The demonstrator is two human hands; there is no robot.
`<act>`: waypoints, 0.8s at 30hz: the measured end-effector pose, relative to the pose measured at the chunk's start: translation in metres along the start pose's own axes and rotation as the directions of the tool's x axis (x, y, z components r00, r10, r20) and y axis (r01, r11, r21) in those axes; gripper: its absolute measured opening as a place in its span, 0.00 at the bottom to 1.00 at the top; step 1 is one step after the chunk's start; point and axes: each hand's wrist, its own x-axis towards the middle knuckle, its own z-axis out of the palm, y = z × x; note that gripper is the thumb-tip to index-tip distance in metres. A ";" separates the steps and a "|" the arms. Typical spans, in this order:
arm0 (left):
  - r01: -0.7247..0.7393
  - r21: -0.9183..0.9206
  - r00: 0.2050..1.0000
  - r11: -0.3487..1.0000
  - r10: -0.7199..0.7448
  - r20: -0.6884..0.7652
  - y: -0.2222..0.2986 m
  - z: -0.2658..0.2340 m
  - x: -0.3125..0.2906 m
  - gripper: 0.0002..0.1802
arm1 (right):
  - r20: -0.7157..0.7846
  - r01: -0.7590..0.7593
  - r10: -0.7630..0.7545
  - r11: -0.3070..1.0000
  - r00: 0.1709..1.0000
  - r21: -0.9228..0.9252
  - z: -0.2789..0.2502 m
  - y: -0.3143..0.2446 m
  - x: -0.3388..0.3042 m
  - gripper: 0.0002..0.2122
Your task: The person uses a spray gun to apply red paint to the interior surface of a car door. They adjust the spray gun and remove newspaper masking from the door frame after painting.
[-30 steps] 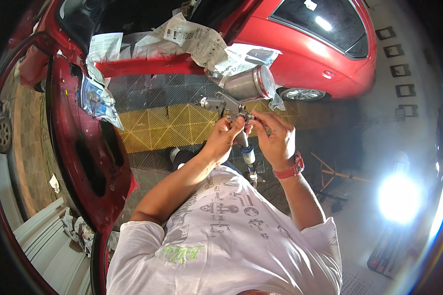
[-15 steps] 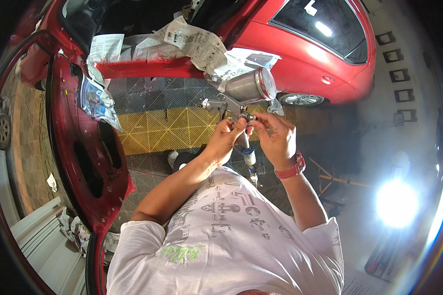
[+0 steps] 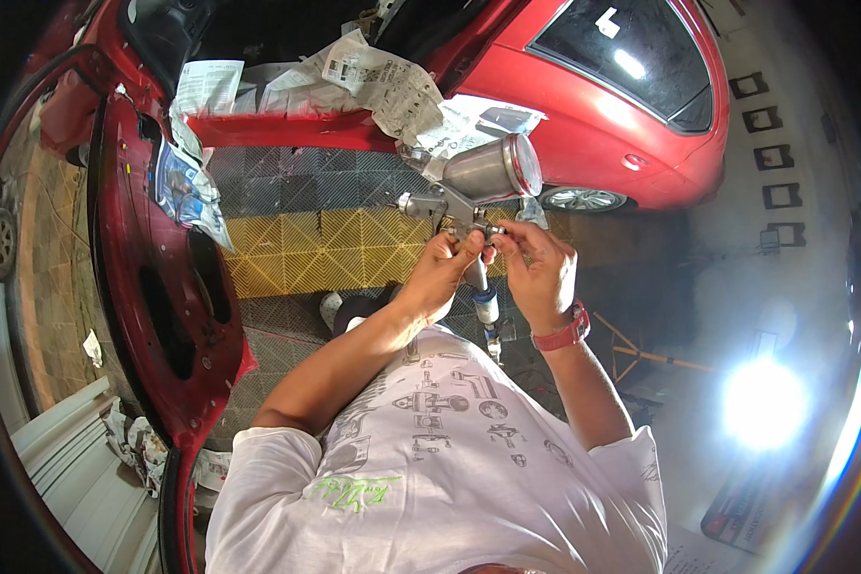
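A metal spray gun [image 3: 459, 205] with a silver paint cup [image 3: 494, 172] on top is held in front of my chest, its nozzle toward the left. My left hand [image 3: 437, 275] is closed around the gun's body and upper handle, thumb along the back. With thumb and fingertips, my right hand [image 3: 543, 275] pinches at the small knob [image 3: 495, 230] on the gun's rear. Below the handle hangs a blue and clear fitting [image 3: 486, 308]. The fingers partly hide the trigger and handle. A red watch [image 3: 566, 330] circles my right wrist.
A red car [image 3: 593, 124] stands ahead, its sill [image 3: 287, 131] draped with newspaper [image 3: 383, 91]. Its open door [image 3: 158, 287] rises close on my left. A glaring work lamp [image 3: 763, 402] stands at right, near a wooden tripod leg [image 3: 660, 359]. Grey and yellow tiles [image 3: 306, 253] cover the floor.
The view has shifted slightly, and the gun appears a little farther right in it. Both hands keep nearly the same hold on the gun and knob.
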 end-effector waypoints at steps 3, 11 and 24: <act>0.001 0.021 1.000 1.000 -0.001 0.003 -0.002 -0.002 -0.001 0.27 | -0.005 -0.009 0.009 1.000 1.000 0.007 0.000 -0.002 -0.003 0.08; 0.000 0.012 0.999 1.000 0.000 -0.046 0.001 0.004 -0.007 0.30 | -0.011 -0.036 0.036 0.999 0.999 0.012 0.003 0.000 -0.007 0.08; -0.017 0.010 0.999 1.000 0.017 -0.040 -0.005 -0.001 -0.010 0.30 | -0.021 -0.042 0.042 0.999 0.999 -0.032 0.006 -0.008 -0.009 0.09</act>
